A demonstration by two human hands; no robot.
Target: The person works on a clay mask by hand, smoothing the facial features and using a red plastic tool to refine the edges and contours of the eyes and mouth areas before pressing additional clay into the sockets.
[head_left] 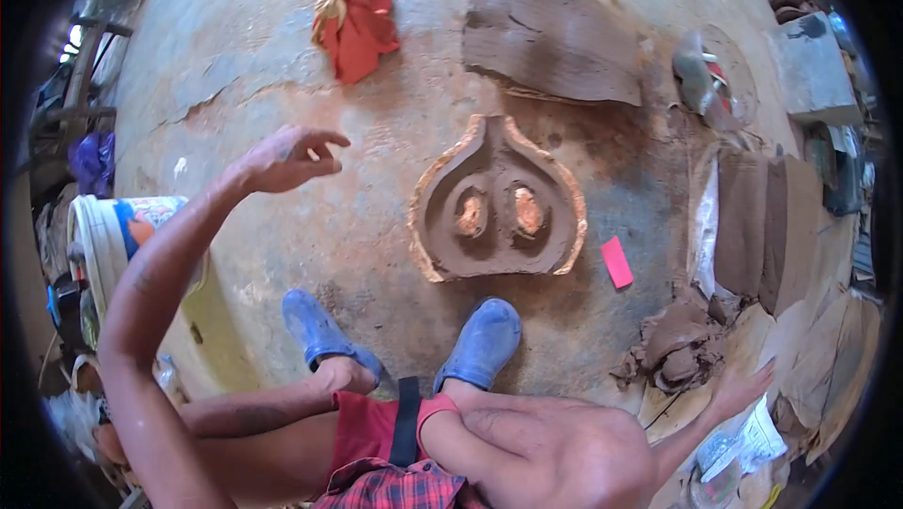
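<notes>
My left hand (296,156) hangs over the floor left of a clay-lined mold, fingers loosely bent and apart, holding nothing. Low on the right, my right hand (743,387) stretches out beside a lump of wet brown clay (679,344); its fingers are extended and nothing shows in them. In front of my feet lies the onion-shaped mold (437,189), its rim orange-brown, its inside lined with dark clay around two oval raised parts. A small pink rectangular piece (617,262) rests just right of it. Beyond the mold is a wide, curved clay slab (555,39).
A red and tan cloth (357,27) lies crumpled at the far left. Stacked clay slabs (752,227) stand on the right, near a grey block (816,67). A white bucket (94,236) sits at my left. My blue clogs (480,344) are close to the mold.
</notes>
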